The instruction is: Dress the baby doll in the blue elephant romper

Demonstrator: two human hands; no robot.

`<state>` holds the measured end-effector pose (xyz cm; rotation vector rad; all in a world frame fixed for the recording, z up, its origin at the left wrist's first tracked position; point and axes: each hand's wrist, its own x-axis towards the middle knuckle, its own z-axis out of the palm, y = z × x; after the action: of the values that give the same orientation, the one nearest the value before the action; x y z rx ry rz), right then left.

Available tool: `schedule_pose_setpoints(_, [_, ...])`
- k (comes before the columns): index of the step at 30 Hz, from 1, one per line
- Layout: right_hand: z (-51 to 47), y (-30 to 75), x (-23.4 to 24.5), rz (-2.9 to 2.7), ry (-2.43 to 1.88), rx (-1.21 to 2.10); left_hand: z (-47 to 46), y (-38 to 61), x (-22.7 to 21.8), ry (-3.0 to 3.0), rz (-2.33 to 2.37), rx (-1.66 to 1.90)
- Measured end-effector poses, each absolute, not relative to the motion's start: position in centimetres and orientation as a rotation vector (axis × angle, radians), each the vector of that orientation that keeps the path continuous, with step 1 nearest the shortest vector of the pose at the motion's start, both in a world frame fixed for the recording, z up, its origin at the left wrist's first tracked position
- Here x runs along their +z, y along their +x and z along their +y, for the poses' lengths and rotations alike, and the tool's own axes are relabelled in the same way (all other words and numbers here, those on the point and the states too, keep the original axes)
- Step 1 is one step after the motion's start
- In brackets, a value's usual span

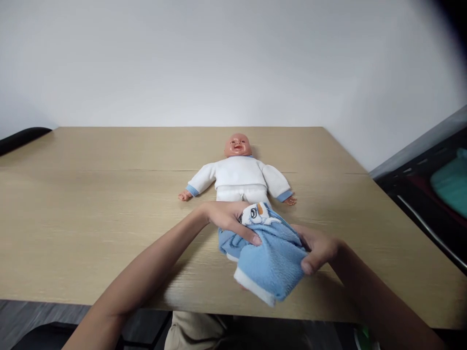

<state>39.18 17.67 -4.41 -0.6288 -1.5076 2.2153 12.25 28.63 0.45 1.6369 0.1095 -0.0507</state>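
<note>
A baby doll (239, 170) lies on its back on the table, head toward the far edge and arms spread. It wears a white outfit with blue cuffs. Over its lower legs is a blue fleecy garment (273, 262) with white trim and a stitched face patch with an orange nose. My left hand (233, 218) grips its left upper side, thumb lying across the cloth. On the right side, my right hand (319, 248) pinches the fabric between thumb and fingers. The fingertips of both hands are partly hidden by the cloth, and so are the doll's lower legs.
The wooden table (91, 218) reaches back to a pale wall (204, 63). At the far left a black chair back (25, 138) shows. A dark rack (419, 194) with a teal item (452, 180) stands beyond the table's right edge.
</note>
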Motion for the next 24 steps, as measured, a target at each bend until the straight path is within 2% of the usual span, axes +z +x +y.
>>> schedule_pose_setpoints(8, [17.7, 39.3, -6.0, -1.387, -0.738, 2.023, 28.1, 12.6, 0.9, 1.507, 0.03, -0.215])
schedule_pose_setpoints(16, [17.5, 39.3, -4.6, -1.472, -0.761, 2.034, 28.5, 12.5, 0.3, 1.591, 0.01, -0.068])
schedule_pose_setpoints(20, [17.4, 38.9, -4.2, -1.523, -0.665, 2.167, 28.2, 12.6, 0.2, 1.566, 0.069, -0.023])
schedule_pose_setpoints(24, [17.2, 39.0, -5.4, -1.42, -0.697, 2.059, 28.0, 12.7, 0.4, 1.547, 0.088, -0.08])
